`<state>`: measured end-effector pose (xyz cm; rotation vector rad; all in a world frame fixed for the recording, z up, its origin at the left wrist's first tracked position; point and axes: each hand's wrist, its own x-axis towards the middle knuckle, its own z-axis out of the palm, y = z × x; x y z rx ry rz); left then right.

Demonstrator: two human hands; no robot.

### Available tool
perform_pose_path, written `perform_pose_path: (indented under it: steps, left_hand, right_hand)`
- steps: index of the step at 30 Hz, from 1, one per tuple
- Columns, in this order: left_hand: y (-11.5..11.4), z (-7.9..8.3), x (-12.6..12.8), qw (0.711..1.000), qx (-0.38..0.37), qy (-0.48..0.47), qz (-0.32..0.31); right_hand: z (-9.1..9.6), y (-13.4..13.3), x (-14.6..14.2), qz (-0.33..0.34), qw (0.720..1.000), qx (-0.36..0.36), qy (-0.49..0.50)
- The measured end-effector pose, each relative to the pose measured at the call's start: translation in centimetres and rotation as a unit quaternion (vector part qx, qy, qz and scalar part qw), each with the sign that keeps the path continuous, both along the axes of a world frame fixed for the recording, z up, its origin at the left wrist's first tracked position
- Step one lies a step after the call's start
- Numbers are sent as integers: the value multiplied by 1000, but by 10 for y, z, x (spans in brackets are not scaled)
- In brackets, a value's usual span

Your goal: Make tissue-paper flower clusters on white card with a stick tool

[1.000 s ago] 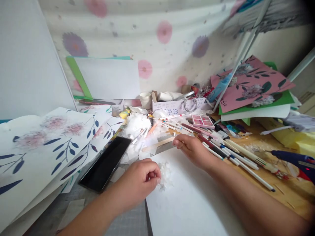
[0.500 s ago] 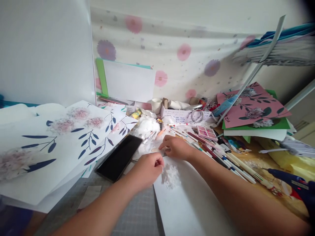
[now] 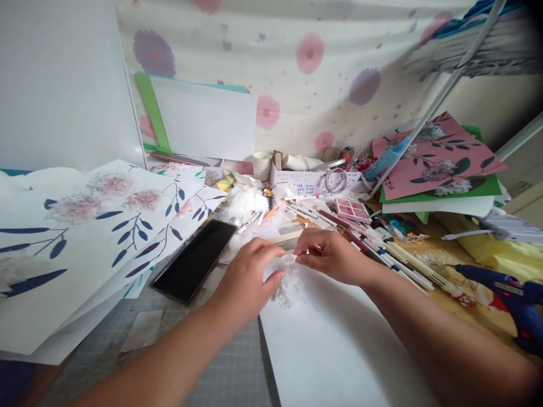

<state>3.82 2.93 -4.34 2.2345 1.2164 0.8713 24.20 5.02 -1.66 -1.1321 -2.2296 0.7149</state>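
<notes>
My left hand (image 3: 248,277) and my right hand (image 3: 330,255) meet over the top edge of a white sheet (image 3: 335,345). Between their pinched fingertips they hold a small piece of white tissue paper (image 3: 289,261). Just below it, a crumpled white tissue clump (image 3: 291,287) lies on the sheet by my left thumb. A flat wooden stick (image 3: 288,237) lies just beyond the fingers.
A black phone (image 3: 193,260) lies left of my left hand, beside floral printed sheets (image 3: 93,226). Several pens and pencils (image 3: 394,257) spread out at the right. A blue glue gun (image 3: 511,294) sits far right. Pink floral card (image 3: 441,152) and clutter stand at the back.
My right hand drew back from the wooden stick toward my left hand. Both hands now pinch a tissue piece above the clump. The view has shifted a little.
</notes>
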Motion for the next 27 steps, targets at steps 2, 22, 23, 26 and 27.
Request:
perform_pose_path:
  steps: [2,22,23,26,27]
  left_hand:
    - [-2,-2,3,1000,11,5,-12]
    - [-11,11,20,995,-42,74,-50]
    - [-11,11,20,995,-36,85,-48]
    - [-11,11,19,993,-31,111,-38]
    - [-12,11,19,992,-35,117,-33]
  right_hand:
    - [-1,-8,5,6,1000,-17,17]
    - [4,-14,23,36,981,-188,-32]
    - [4,-14,23,36,981,-188,-35]
    - [4,-12,24,27,984,-176,-24]
    - [4,-11,25,22,985,-170,-14]
